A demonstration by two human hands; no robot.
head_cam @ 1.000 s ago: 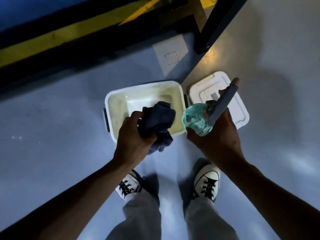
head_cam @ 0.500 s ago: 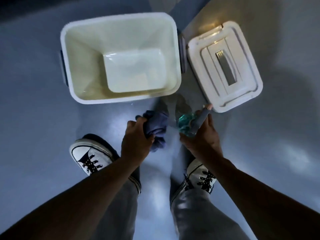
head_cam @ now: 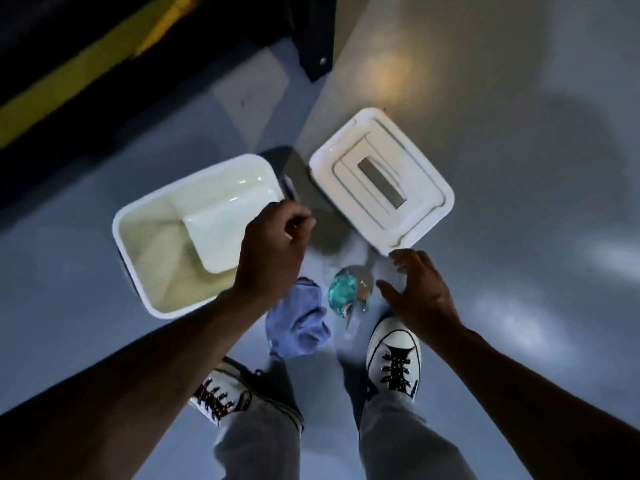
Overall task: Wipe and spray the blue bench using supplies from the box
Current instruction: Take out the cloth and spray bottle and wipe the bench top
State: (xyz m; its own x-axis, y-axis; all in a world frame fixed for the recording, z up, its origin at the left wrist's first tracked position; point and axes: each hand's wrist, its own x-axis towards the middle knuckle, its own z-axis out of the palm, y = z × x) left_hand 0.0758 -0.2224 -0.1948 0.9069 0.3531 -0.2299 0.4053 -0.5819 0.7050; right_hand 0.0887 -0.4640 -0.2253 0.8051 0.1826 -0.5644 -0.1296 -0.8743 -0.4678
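Note:
A crumpled blue cloth lies on the grey floor in front of my shoes. Right beside it stands a spray bottle with teal liquid, seen from above. The white box sits open with nothing in it to the left, its lid flat on the floor to the right. My left hand hovers above the box's near right corner, fingers loosely curled, holding nothing. My right hand is just right of the bottle, fingers spread, not touching it.
My two white sneakers stand just behind the cloth and bottle. A dark post base and a yellow and black floor stripe lie beyond the box. Grey floor extends to the right.
Both hands have let go: the cloth and the spray bottle now rest on the floor. The hands have lifted away, and the view has tilted back up.

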